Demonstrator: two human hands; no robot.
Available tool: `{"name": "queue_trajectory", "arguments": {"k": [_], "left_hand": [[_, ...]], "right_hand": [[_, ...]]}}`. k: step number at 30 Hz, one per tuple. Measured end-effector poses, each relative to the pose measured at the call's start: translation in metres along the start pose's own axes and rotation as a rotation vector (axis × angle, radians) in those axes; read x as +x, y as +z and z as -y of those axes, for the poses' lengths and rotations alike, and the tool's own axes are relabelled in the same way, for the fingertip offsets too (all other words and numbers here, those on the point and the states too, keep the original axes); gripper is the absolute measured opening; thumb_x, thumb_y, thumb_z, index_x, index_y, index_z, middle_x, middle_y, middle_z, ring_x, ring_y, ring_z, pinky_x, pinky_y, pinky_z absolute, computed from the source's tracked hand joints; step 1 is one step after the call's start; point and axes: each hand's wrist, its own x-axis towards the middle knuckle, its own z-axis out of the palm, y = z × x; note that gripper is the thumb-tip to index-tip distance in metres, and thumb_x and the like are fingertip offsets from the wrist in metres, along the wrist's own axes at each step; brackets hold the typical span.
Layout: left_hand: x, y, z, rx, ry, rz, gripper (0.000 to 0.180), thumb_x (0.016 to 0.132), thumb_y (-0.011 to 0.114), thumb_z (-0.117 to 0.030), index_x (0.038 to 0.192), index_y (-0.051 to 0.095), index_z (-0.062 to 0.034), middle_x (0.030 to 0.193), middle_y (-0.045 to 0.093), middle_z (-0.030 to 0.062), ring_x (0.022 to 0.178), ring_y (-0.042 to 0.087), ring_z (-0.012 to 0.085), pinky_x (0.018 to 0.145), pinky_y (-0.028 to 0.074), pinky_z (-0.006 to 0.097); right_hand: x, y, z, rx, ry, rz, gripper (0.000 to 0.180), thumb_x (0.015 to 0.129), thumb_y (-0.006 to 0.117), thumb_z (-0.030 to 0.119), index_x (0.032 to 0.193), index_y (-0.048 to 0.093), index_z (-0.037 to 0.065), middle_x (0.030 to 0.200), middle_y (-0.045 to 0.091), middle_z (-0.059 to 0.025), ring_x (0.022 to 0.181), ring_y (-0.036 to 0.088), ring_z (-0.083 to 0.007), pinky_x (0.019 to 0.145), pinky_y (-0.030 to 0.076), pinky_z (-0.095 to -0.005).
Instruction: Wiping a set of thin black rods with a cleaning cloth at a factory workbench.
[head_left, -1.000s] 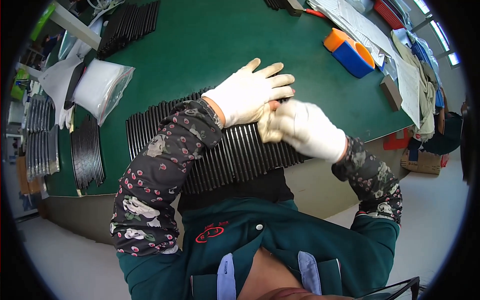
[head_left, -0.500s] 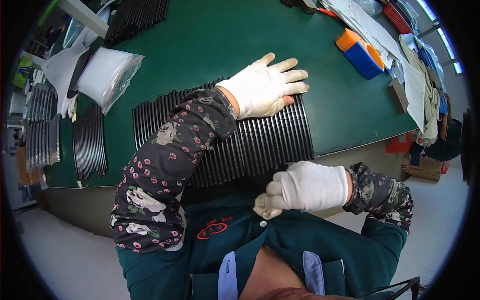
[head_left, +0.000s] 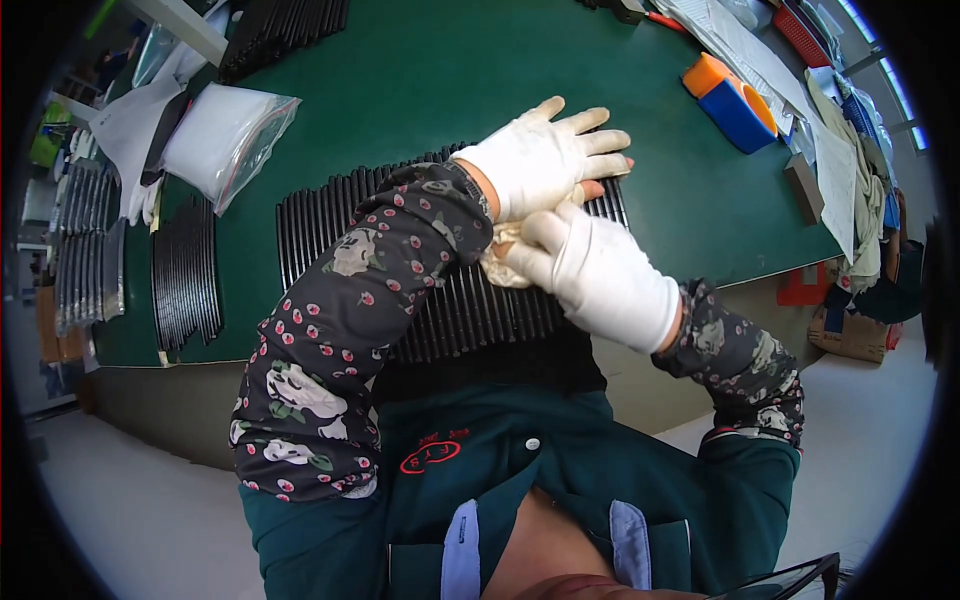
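Observation:
A row of thin black rods (head_left: 470,310) lies side by side on the green table, running toward my body. Flat across their far ends rests my left hand (head_left: 535,165), in a white glove with bare fingertips showing, its fingers spread. My right hand (head_left: 605,275), gloved too, is closed around a crumpled cream cloth (head_left: 508,268). That cloth presses on the middle of the rods, just below my left wrist. My left forearm hides part of the row.
On the left are another bundle of black rods (head_left: 185,280) and a clear bag of white material (head_left: 225,140). More black rods (head_left: 285,35) lie at the far left. To the right sit a blue-and-orange holder (head_left: 738,110), a grey block (head_left: 803,188) and papers (head_left: 835,190).
My right hand has moved from near my shirt up and away from me, bringing the cloth onto the rods. My left hand stays spread on their far ends.

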Motion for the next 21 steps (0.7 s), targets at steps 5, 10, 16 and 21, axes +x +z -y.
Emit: {"name": "queue_trajectory", "arguments": {"k": [5, 10, 16, 21], "left_hand": [[-0.001, 0.004, -0.007, -0.078, -0.039, -0.023, 0.041, 0.099, 0.046, -0.034, 0.138, 0.049, -0.0215, 0.148, 0.042, 0.0017, 0.141, 0.033, 0.0255, 0.114, 0.028, 0.051], [0.000, 0.000, -0.005, -0.075, -0.010, 0.005, 0.043, 0.098, 0.048, -0.032, 0.140, 0.047, -0.0200, 0.149, 0.040, 0.0037, 0.142, 0.032, 0.0267, 0.115, 0.027, 0.052], [-0.014, -0.005, 0.002, -0.076, -0.061, -0.112, 0.052, 0.096, 0.053, -0.031, 0.145, 0.040, -0.0192, 0.153, 0.033, 0.0081, 0.144, 0.027, 0.0290, 0.116, 0.024, 0.053], [-0.061, -0.026, 0.026, 0.100, -0.062, -0.042, 0.064, 0.088, 0.060, -0.033, 0.146, 0.038, -0.0196, 0.158, 0.026, 0.0065, 0.145, 0.026, 0.0302, 0.116, 0.024, 0.052]], "right_hand": [[-0.020, -0.027, 0.039, 0.287, -0.098, 0.465, 0.027, 0.080, 0.063, 0.015, 0.106, 0.063, 0.010, 0.093, 0.059, -0.0066, 0.079, 0.063, -0.0228, 0.058, 0.054, -0.0314], [-0.010, -0.007, 0.010, 0.057, 0.030, 0.176, 0.037, 0.077, 0.063, 0.009, 0.114, 0.062, 0.009, 0.098, 0.060, -0.0065, 0.080, 0.062, -0.0259, 0.062, 0.053, -0.0355], [-0.010, -0.039, 0.024, 0.504, -0.036, 0.367, 0.027, 0.078, 0.064, 0.008, 0.104, 0.065, 0.012, 0.085, 0.056, -0.0065, 0.073, 0.061, -0.0257, 0.058, 0.053, -0.0364], [0.021, -0.022, 0.008, 0.173, 0.097, -0.010, 0.039, 0.076, 0.066, 0.003, 0.114, 0.064, 0.012, 0.097, 0.060, -0.0100, 0.084, 0.062, -0.0291, 0.067, 0.053, -0.0368]]}}
